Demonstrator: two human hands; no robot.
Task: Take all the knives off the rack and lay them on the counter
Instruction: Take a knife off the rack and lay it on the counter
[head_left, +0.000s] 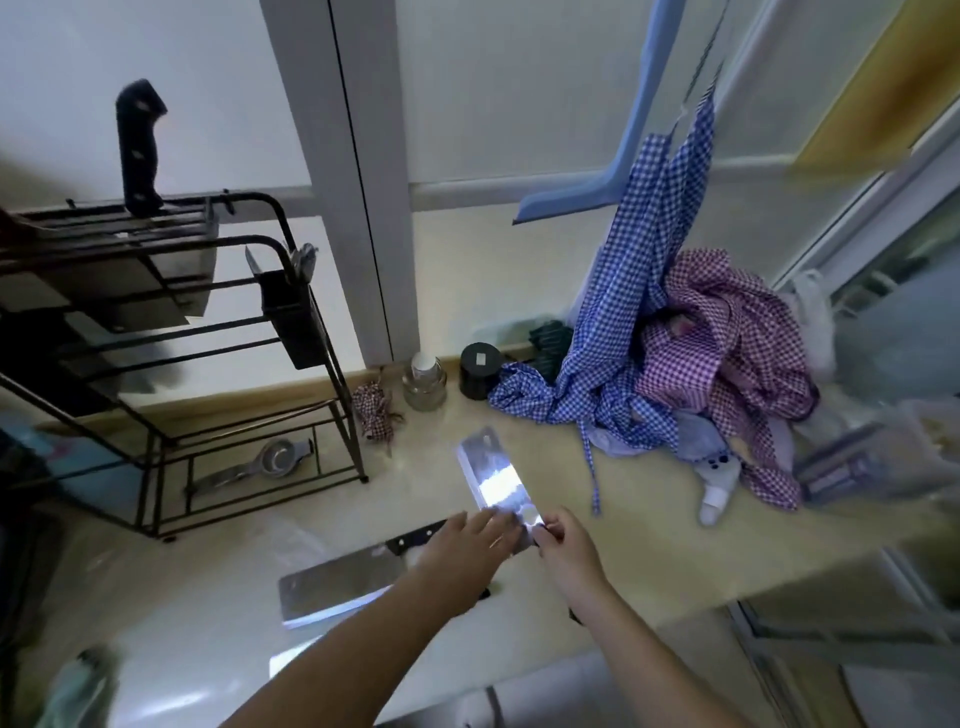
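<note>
A black wire knife rack (291, 332) stands at the left of the beige counter (649, 545). One knife with a black riveted handle (137, 150) sticks up from the rack's top slots, its blade hanging below. A cleaver with a black handle (337, 579) lies flat on the counter in front of the rack. A second cleaver (493, 475) lies just right of it, blade pointing away. My right hand (563, 545) grips its handle end. My left hand (467, 545) rests flat, fingers touching the blade's near end.
A heap of blue and purple checked cloth (675, 364) fills the counter's back right. A glass jar (426, 382) and a black can (480, 371) stand by the wall. A metal squeezer (260, 465) lies under the rack. A black cutlery holder (296, 322) hangs on the rack's side.
</note>
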